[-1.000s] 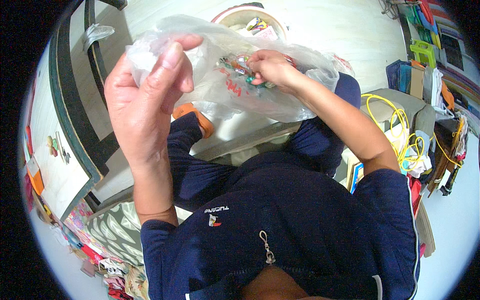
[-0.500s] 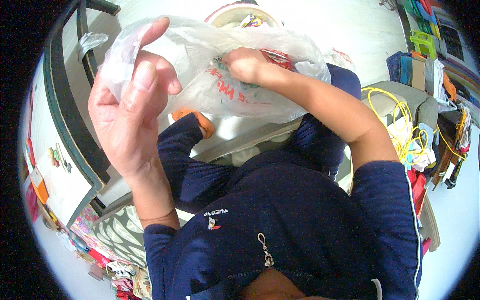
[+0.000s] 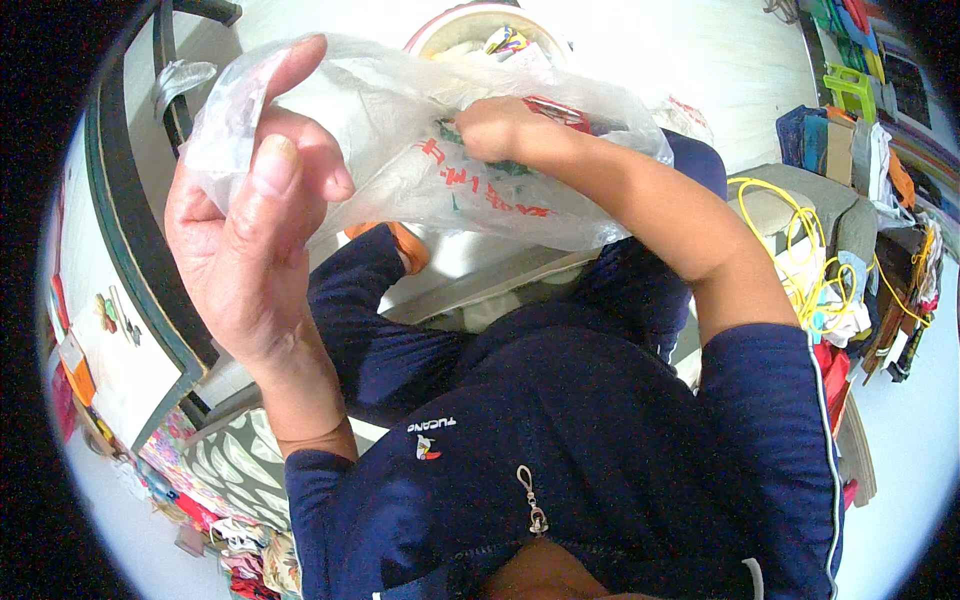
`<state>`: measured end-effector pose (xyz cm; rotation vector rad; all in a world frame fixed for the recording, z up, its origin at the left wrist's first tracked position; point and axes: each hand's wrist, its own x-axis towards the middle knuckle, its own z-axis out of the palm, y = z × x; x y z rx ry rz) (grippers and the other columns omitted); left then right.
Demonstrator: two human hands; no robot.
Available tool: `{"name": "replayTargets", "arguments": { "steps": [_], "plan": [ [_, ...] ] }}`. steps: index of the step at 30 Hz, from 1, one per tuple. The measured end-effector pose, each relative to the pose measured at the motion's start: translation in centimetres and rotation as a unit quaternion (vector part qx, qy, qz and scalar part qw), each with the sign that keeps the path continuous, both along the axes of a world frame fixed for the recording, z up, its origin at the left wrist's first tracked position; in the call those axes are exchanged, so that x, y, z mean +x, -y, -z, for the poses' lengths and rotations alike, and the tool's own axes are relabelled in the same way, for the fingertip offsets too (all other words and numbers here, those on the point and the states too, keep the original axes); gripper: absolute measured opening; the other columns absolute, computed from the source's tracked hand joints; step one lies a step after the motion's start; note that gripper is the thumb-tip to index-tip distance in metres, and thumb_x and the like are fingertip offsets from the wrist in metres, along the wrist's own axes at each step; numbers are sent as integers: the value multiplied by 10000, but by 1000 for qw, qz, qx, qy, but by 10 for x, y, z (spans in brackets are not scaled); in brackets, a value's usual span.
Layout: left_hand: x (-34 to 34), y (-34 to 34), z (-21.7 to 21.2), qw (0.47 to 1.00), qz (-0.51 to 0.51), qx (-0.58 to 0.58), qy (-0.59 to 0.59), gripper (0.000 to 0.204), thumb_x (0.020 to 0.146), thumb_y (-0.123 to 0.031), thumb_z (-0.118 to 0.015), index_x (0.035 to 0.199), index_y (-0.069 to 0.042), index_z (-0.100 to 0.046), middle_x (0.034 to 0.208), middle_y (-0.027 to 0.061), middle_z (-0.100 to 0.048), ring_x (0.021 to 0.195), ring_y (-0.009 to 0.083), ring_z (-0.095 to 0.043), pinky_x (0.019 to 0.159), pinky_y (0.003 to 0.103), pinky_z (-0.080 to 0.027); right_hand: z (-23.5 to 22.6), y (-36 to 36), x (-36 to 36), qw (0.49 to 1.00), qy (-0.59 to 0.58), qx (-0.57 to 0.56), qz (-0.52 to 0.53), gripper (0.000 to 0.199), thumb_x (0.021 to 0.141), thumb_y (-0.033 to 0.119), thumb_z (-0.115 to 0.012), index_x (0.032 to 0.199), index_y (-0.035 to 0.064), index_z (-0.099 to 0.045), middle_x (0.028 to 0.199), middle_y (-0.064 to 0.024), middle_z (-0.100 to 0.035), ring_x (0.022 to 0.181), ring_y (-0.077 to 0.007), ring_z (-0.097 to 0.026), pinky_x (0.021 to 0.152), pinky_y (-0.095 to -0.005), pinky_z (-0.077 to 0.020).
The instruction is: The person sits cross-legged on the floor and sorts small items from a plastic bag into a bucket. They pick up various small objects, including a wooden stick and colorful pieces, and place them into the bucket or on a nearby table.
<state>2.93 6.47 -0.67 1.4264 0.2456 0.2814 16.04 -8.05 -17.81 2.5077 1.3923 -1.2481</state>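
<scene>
A translucent white plastic bag (image 3: 375, 105) with red and green print stretches across in front of me, above my knees. On its left end my left hand (image 3: 245, 235) is closed, the thumb raised toward the bent fingers and one finger sticking up against the film. My right hand (image 3: 495, 130) grips the middle of the bag, where the plastic gathers into folds. Its fingertips are turned away and partly hidden. Something red (image 3: 560, 114) shows beside the right wrist; whether it is print or contents I cannot tell.
A round pale bin (image 3: 425, 42) with wrappers in it stands beyond the bag. At left is a dark-edged table (image 3: 125, 240). Yellow cable (image 3: 800, 235) lies over the grey seat on the right, near a green stool (image 3: 850, 92). An orange slipper (image 3: 410, 248) is on my foot.
My left hand has shifted slightly left and down, with the bag's end still in it. The bag's right part has sagged a little lower; my right hand keeps its grip.
</scene>
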Motion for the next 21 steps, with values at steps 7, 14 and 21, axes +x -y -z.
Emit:
{"name": "replayTargets", "arguments": {
  "steps": [7,14,21],
  "plan": [
    [-8,12,-11,998,29,55,8,687,788,-306,-613,1268,110,-351,860,99,-581,471,0,-310,421,151,-219,-23,34,-13,999,16,37,34,215,767,131,-486,837,0,-641,858,-189,-630,813,-344,-609,698,-429,-479],
    [-7,36,-27,991,40,124,24,464,754,-147,-607,1160,61,-520,987,117,-628,670,37,-490,566,157,-322,-85,65,-17,995,73,63,20,265,817,223,-503,802,-9,-630,825,-183,-626,782,-343,-605,680,-422,-478],
    [-31,48,-20,982,-12,188,-14,410,774,-153,-607,1153,-5,-556,1036,77,-619,745,66,-507,621,183,-367,-106,137,-29,933,141,332,10,236,741,95,-592,960,8,-590,1027,-160,-578,975,-313,-542,828,-382,-438]
  ]
}}
